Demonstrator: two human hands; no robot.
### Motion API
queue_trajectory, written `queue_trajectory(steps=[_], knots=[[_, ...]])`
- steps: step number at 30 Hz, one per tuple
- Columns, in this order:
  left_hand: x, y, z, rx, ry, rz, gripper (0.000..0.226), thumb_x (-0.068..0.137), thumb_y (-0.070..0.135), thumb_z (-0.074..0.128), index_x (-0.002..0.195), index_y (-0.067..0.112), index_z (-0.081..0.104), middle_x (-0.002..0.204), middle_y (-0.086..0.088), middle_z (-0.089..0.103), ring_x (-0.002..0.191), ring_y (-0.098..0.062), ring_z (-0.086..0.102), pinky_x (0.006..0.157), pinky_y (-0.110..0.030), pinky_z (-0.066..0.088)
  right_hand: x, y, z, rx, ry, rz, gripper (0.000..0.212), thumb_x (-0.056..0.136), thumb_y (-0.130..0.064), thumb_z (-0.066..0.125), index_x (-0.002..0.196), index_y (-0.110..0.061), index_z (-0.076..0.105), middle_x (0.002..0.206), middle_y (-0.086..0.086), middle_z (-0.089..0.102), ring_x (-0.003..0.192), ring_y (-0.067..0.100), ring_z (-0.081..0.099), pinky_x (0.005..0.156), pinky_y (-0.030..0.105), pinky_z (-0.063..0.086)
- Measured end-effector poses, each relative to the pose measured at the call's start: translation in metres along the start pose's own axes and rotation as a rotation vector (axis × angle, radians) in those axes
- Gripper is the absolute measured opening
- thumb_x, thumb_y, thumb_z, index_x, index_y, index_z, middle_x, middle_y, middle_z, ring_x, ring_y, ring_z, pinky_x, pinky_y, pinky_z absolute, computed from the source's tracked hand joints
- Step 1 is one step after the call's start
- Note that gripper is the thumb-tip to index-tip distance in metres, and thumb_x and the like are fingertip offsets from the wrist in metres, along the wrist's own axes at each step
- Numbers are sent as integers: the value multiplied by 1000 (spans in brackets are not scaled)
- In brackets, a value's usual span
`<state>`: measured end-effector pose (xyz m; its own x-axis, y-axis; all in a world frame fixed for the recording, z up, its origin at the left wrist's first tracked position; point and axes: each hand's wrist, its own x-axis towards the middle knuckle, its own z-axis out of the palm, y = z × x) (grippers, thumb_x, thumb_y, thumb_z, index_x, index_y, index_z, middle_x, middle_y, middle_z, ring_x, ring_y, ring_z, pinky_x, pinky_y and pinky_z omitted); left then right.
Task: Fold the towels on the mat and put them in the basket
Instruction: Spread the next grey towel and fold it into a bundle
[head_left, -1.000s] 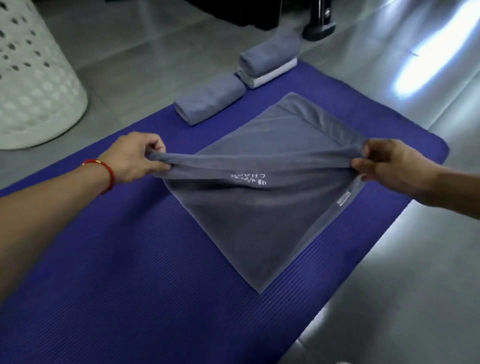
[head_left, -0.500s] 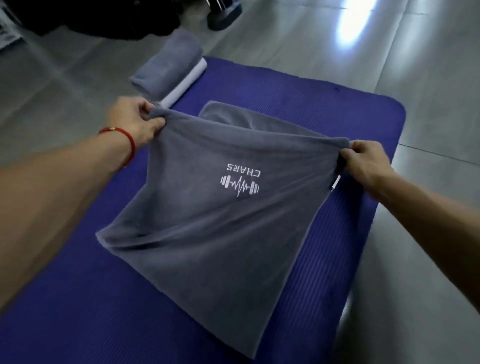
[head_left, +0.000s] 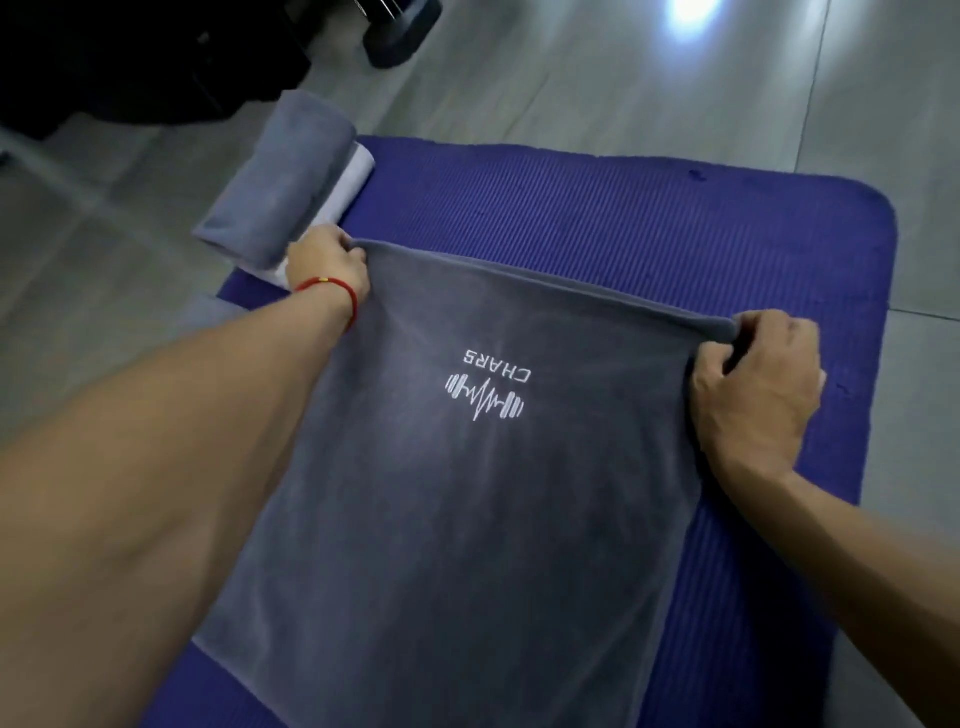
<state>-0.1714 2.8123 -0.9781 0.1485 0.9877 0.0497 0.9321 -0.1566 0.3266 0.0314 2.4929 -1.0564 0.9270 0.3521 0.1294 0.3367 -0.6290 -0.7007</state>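
While the grey towel (head_left: 467, 519) lay spread on the blue mat (head_left: 649, 208), its near end toward me, I judged the fold needed the edges squared. My left hand (head_left: 327, 267) and right hand (head_left: 753, 384) had fingers clamped on the far corners, the edge taut between them. Beyond, two folded towels (head_left: 280, 176) sat stacked at the mat's corner.

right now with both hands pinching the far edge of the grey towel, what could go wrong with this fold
1. The left hand and right hand pinch the grey towel only at its far corners, so the edge between them may sag and crease the fold.
2. The left hand sits right beside the rolled towels at the purple mat corner; it could knock them.
3. The near edge hides behind the left arm, so misalignment there could go unnoticed.
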Motion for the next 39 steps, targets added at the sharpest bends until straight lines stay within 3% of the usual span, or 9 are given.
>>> queue_trajectory(steps=[3,6,9,13,19,26,33,36,39], knots=[[9,6,26,24,-78,-45,27,99,29,54,117,17,71,129,-15,66,121,-37,59,101,-41,47,0,0,2,-4,-28,-18,26,95,-16,53,121,-11,59,118,14,54,106,30,51,100,47,37],[18,7,41,13,-92,-94,26,100,33,54,115,18,69,128,-11,66,119,-35,60,99,-45,49,1,3,3,-21,-39,-42,30,100,-21,51,127,-12,61,124,14,49,107,30,50,101,49,38],[23,7,46,-35,-87,-57,14,98,29,59,101,19,69,117,-9,70,113,-31,62,98,-43,50,0,7,6,-34,-38,-65,30,105,-25,49,128,-10,63,124,14,49,109,28,50,103,49,37],[26,6,46,-98,-120,96,8,93,18,67,88,17,73,96,-1,74,94,-18,66,87,-26,47,2,10,7,-23,-51,-87,28,104,-20,51,127,-11,63,119,15,53,109,30,52,100,49,35],[22,5,36,-140,-139,79,6,92,18,69,88,17,74,85,2,69,80,-11,60,75,-26,45,3,8,9,-74,-56,-96,35,105,-24,48,134,-8,59,125,18,48,109,31,50,103,51,34],[-17,4,-13,-199,-53,132,13,92,19,72,101,13,79,93,1,73,88,-8,64,80,-21,49,2,5,12,-121,-57,-93,27,105,-28,47,121,-9,58,119,18,52,108,33,50,99,52,36],[-100,-32,-69,-344,-106,159,9,88,19,77,83,26,75,79,2,73,76,-13,67,79,-30,58,9,7,-10,-2,-248,-86,19,103,-25,51,116,-14,60,118,13,58,111,32,55,106,54,40],[-140,-65,-95,-350,-154,130,16,88,17,78,78,28,73,82,-7,75,73,-18,66,80,-41,59,3,14,-28,60,-326,-57,9,102,-24,55,99,-23,63,103,4,64,94,25,64,88,56,57],[-177,-95,-128,-373,-109,99,20,89,15,77,78,31,72,80,-5,74,72,-18,64,78,-42,58,-28,-1,-53,124,-329,-64,10,100,-19,52,95,-25,58,96,0,65,91,27,63,80,55,57]])
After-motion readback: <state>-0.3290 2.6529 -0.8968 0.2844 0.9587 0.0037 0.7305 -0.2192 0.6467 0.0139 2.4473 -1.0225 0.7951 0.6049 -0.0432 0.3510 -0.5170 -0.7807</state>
